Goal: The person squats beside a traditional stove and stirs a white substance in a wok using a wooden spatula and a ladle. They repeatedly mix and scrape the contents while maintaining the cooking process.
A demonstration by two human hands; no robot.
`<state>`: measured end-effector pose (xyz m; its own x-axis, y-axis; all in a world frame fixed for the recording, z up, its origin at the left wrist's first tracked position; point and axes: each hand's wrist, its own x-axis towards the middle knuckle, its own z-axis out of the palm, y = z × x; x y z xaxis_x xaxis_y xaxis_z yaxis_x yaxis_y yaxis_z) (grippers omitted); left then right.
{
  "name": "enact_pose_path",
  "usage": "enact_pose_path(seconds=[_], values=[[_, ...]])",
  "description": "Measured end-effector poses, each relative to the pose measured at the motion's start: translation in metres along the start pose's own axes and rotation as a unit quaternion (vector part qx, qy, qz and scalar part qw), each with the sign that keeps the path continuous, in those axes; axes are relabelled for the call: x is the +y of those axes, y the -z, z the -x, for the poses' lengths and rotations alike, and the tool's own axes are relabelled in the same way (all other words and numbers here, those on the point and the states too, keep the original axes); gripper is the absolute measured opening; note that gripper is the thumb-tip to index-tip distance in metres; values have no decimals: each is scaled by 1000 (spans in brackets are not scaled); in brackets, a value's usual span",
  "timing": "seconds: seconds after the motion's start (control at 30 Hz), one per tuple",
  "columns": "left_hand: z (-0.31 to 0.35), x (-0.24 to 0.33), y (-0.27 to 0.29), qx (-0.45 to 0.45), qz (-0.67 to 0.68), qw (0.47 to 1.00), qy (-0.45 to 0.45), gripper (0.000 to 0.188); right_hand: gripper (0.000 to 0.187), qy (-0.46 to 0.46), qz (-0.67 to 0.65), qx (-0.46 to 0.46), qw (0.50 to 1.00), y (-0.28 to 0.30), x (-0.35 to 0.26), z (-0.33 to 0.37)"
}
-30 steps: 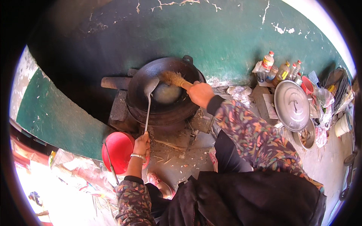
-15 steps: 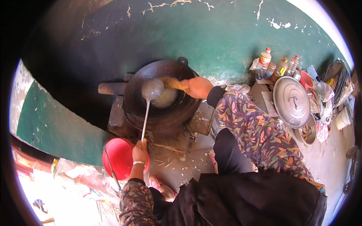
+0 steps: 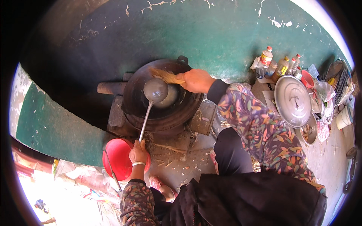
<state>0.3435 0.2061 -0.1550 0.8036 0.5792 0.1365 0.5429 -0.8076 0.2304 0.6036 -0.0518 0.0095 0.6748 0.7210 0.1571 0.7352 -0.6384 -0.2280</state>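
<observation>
A large dark wok (image 3: 137,107) sits on a brick stove, with cloudy liquid (image 3: 170,98) pooled in its bottom. My left hand (image 3: 138,153) is closed round the long handle of a metal ladle (image 3: 156,89), whose round bowl hangs over the wok. In my right hand (image 3: 199,80) is a straw brush (image 3: 164,75), gripped at its near end. Its bristles point left across the wok's far inner side, just beyond the ladle bowl. Whether the bristles touch the metal I cannot tell.
A red basin (image 3: 117,160) stands beside my left hand, a thin rod leaning across it. Bottles (image 3: 264,62) line the wall at right, near a large metal lid (image 3: 293,101) over a bowl (image 3: 310,132). Bricks (image 3: 117,113) flank the wok; straw bits litter the floor.
The brush has swept left and slightly up along the wok's far side with my right hand. The ladle bowl has shifted slightly right, and my left hand has moved a little left.
</observation>
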Motion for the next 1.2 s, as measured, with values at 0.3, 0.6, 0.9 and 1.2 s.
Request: enact_pose_path(seconds=[0.3,0.6,0.9,1.2], values=[[-1,-4,1,41,-63,997,-9,37,39,21,5,50,999,28,2,6],[-1,4,13,46,-89,995,-15,35,41,56,20,31,998,5,-16,-9],[-2,0,2,65,-74,995,-13,36,31,24,22,-50,998,-35,0,-7],[1,-3,1,80,-65,994,-21,34,40,-4,6,72,997,27,-13,9]])
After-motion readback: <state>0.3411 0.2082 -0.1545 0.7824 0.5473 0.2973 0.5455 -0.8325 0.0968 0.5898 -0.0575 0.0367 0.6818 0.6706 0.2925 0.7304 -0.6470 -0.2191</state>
